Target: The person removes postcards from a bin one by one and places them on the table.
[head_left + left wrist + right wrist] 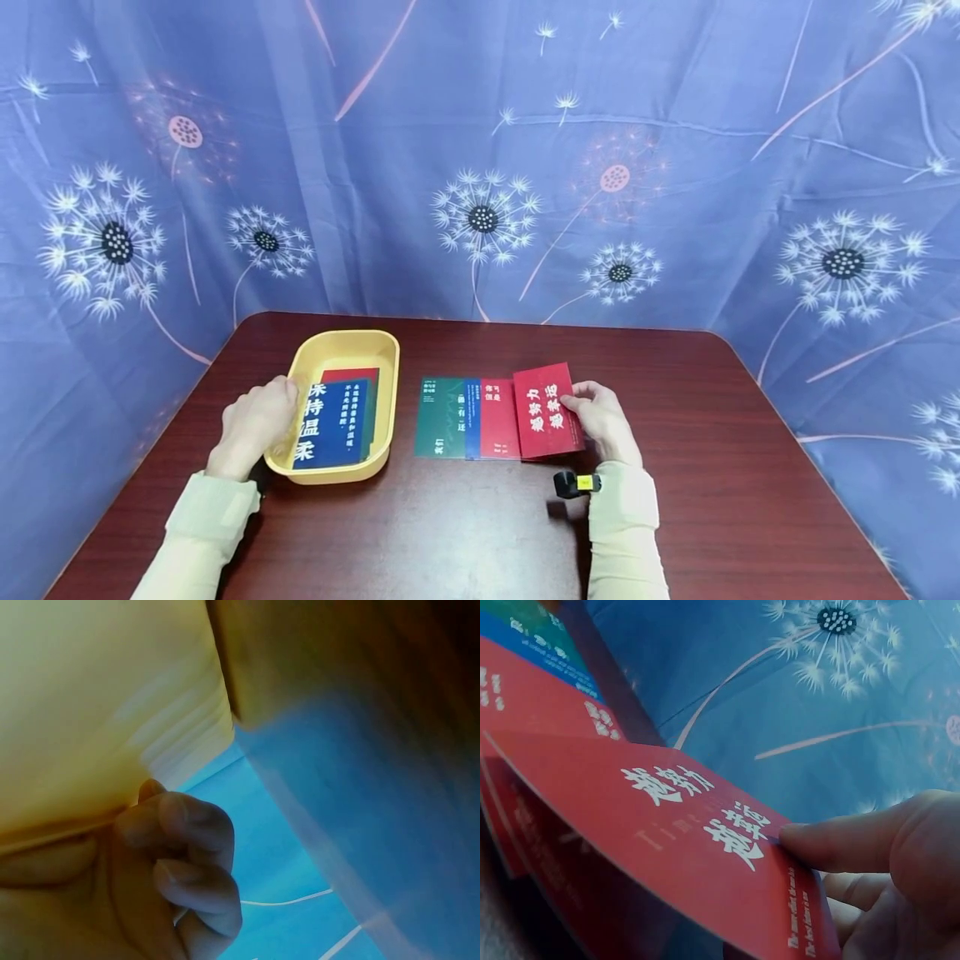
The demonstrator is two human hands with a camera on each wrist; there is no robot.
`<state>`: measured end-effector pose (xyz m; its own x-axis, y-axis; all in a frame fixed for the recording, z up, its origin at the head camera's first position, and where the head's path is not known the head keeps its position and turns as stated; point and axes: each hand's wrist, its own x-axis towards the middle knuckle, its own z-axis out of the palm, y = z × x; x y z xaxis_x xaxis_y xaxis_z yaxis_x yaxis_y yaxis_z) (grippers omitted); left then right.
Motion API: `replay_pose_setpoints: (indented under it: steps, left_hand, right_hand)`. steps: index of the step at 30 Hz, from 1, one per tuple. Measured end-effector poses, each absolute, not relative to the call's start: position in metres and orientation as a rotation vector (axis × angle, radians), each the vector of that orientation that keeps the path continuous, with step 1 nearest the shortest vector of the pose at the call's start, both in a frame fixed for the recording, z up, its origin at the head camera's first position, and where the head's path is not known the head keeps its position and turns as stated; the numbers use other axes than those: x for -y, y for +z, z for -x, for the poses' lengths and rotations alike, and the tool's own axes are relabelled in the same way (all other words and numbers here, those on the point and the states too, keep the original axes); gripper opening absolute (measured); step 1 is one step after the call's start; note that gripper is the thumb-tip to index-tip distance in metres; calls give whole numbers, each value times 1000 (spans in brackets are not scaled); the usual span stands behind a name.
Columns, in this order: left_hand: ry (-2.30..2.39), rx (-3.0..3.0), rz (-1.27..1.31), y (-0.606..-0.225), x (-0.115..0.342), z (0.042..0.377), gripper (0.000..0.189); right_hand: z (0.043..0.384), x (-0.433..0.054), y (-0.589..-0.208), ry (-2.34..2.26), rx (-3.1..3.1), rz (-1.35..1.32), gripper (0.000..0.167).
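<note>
My right hand (603, 417) pinches a red card (543, 412) with white lettering by its right edge, thumb on top. In the right wrist view the held card (675, 817) tilts up over another red card beneath it. To its left lie overlapping cards: a green card (441, 417), a narrow strip of a blue card (472, 425) and a red card (498, 417). My left hand (258, 421) grips the left rim of a yellow plastic basin (345, 337), fingers curled at its edge. Inside the basin a blue card (330, 429) lies on top, partly covering green and red ones.
The dark red-brown wooden table (465, 533) carries the basin and cards. A blue curtain (390, 167) with dandelion prints hangs behind and on both sides. A black device with a yellow label (585, 483) is worn at my right wrist.
</note>
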<state>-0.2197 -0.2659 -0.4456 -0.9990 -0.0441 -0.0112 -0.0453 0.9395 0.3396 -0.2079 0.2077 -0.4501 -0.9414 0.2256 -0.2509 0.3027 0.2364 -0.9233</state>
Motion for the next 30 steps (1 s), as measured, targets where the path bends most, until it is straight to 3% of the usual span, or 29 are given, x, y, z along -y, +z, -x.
replay_pose_setpoints:
  steps: [15, 30]
  left_hand:
    - [543, -3089, 80, -447, 267, 221, 52]
    - [532, -3091, 77, -446, 266, 220, 52]
  right_hand:
    - [212, -212, -471, -1759, -2464, -581, 21]
    - [204, -210, -462, -1663, -2640, -635, 32]
